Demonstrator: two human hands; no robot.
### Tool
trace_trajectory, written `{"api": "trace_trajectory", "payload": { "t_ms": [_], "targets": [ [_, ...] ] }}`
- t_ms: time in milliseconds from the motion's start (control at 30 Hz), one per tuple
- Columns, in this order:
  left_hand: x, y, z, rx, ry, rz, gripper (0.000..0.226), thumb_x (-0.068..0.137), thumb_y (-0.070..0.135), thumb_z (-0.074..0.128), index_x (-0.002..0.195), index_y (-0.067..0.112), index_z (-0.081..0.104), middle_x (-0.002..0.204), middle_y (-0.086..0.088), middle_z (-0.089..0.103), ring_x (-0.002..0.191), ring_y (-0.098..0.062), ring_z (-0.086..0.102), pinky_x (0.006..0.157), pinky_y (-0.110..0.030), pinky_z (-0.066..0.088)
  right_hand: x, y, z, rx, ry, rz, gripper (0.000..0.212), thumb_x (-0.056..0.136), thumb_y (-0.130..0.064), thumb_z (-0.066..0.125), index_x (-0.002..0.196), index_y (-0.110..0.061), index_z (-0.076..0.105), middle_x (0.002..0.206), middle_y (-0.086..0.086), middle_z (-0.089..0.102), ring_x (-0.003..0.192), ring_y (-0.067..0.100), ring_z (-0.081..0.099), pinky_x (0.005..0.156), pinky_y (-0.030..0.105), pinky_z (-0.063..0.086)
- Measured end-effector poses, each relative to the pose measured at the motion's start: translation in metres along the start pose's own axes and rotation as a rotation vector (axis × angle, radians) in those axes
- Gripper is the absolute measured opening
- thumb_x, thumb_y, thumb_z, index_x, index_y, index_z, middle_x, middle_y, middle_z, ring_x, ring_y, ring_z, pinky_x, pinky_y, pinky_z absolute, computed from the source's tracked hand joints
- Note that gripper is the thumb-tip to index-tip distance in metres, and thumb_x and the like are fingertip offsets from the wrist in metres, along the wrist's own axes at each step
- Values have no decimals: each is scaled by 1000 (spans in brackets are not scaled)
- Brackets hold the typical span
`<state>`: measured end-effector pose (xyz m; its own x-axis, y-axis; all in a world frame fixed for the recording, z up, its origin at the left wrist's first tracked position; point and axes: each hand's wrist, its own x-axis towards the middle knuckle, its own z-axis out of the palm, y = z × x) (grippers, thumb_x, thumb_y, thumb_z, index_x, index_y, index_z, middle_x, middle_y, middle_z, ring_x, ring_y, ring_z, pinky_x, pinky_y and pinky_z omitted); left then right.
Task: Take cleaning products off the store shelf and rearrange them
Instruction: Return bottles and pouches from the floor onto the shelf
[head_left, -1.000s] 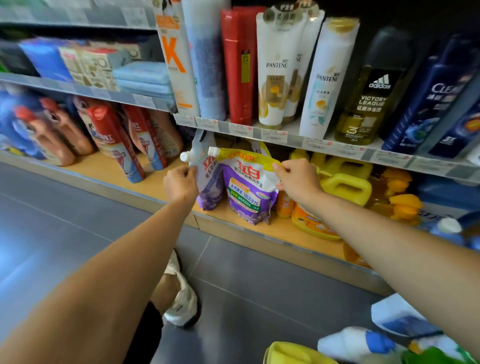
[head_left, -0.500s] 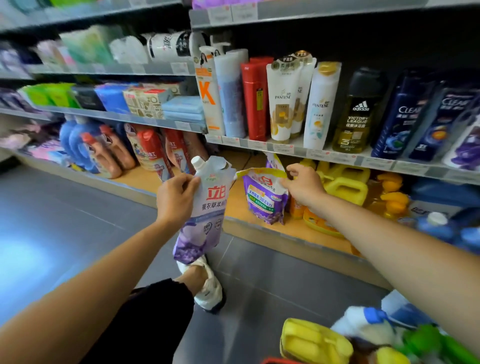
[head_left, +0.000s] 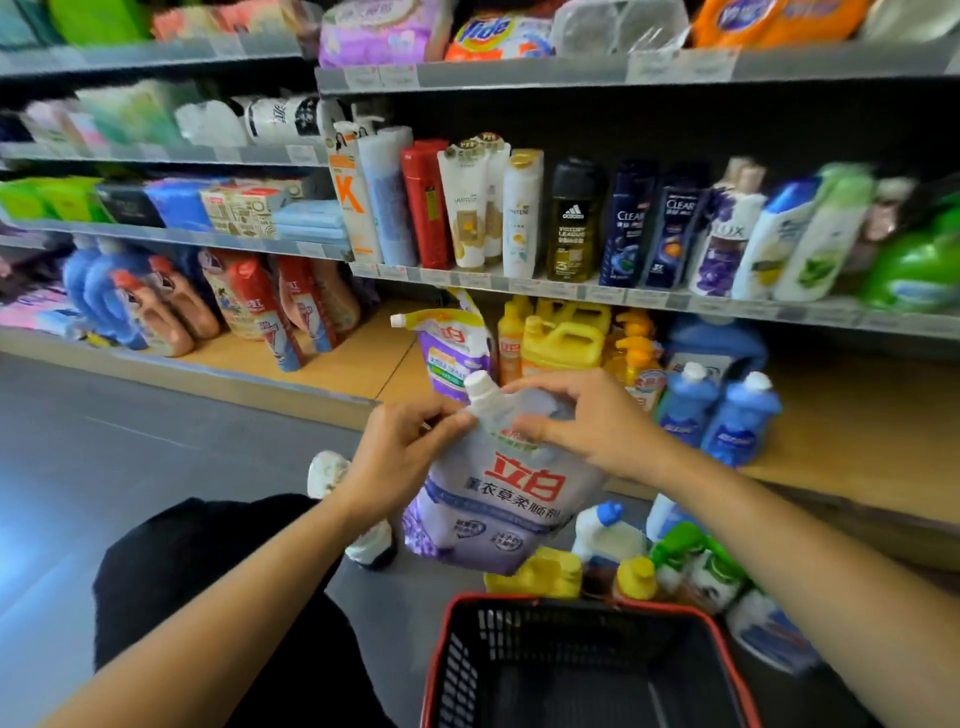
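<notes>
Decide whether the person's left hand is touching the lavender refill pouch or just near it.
Touching. The head view shows the left hand pinching the lavender refill pouch at its top edge, just below the white cap.

Retail shop, toiletries and cleaning aisle: tiered grey shelves (head_left: 779, 65) with price-tag strips (head_left: 545, 287) along the front edges, rows of branded shampoo bottles (head_left: 628, 228), Tide detergent packs (head_left: 493, 34) up top, matching yellow jugs (head_left: 563, 338) on the wooden bottom shelf (head_left: 857, 426), red-rimmed shopping basket (head_left: 519, 631) in front.
</notes>
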<state>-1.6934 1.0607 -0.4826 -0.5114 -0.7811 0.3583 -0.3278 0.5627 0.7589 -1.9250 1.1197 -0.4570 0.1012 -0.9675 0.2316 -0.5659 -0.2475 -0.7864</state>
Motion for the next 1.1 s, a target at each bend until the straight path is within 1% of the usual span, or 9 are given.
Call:
{"api": "trace_trajectory", "payload": {
  "t_ms": [100, 167, 300, 467, 533, 633, 867, 967, 1100],
  "targets": [
    [-14, 22, 33, -99, -69, -23, 17, 95, 32, 67, 87, 20, 75, 81, -1, 72, 74, -11, 62, 68, -45, 51, -45, 10, -15, 100, 90, 45, 4, 84, -18, 80, 85, -21, 78, 77, 7, 73, 69, -2, 56, 62, 24, 46],
    [-20, 34, 53, -176, -143, -29, 11, 94, 25, 69, 90, 18, 76, 83, -5, 73, 76, -13, 62, 70, -49, 51, -75, 18, -23, 159, 138, 81, 4, 85, -15, 78, 81, -16, 79, 71, -1, 71, 66, -5, 55, 61, 20, 44],
    [-27, 57, 76, -471, -280, -10, 33, 98, 12, 60, 130, 7, 63, 123, -8, 72, 110, -17, 67, 90, -33, 55, -118, 26, -27, 108, 102, 139, 10, 84, -17, 79, 82, -26, 79, 74, -9, 75, 68, -6, 59, 63, 19, 48],
    [-35, 54, 96, -451, -495, 0, 34, 98, 1, 55, 131, -3, 62, 129, -11, 69, 124, -22, 64, 102, -31, 50, -142, 36, -30, 41, 38, 190, 21, 87, -18, 78, 73, -3, 74, 71, 24, 65, 66, 6, 51, 56, 35, 41],
    [-38, 51, 101, -499, -527, -28, 36, 98, -3, 56, 133, -2, 60, 130, -12, 69, 125, -24, 63, 104, -33, 51, -149, 41, -33, 41, 49, 206, 25, 88, -18, 77, 72, 1, 72, 66, 22, 60, 65, 10, 49, 56, 38, 39],
    [-38, 49, 112, -503, -487, -65, 34, 96, -4, 58, 129, 3, 63, 119, -7, 74, 113, -16, 69, 96, -29, 54, -156, 46, -32, 47, 87, 230, 30, 86, -15, 78, 60, -18, 66, 60, -3, 53, 62, 3, 46, 55, 31, 37],
    [-37, 42, 121, -306, -451, 2, 17, 97, 3, 61, 111, 5, 71, 100, -8, 75, 93, -10, 68, 86, -30, 55, -164, 48, -25, -14, 128, 260, 51, 86, -13, 77, 46, -29, 50, 49, -14, 41, 51, -1, 37, 50, 16, 29],
    [-36, 41, 120, -94, -508, 170, 20, 102, 17, 57, 105, 5, 72, 91, 1, 69, 83, -5, 61, 76, -27, 50, -166, 46, -21, -33, 120, 287, 32, 86, -16, 78, 56, -17, 67, 51, -12, 48, 52, -2, 41, 49, 15, 32],
    [-36, 41, 124, 18, -438, 206, 39, 102, 37, 51, 79, 9, 66, 69, 11, 57, 65, -1, 52, 62, -26, 40, -167, 43, -18, -39, 88, 277, 20, 87, -21, 78, 74, -6, 77, 67, 12, 69, 61, 1, 50, 54, 30, 42]
  ]
}}
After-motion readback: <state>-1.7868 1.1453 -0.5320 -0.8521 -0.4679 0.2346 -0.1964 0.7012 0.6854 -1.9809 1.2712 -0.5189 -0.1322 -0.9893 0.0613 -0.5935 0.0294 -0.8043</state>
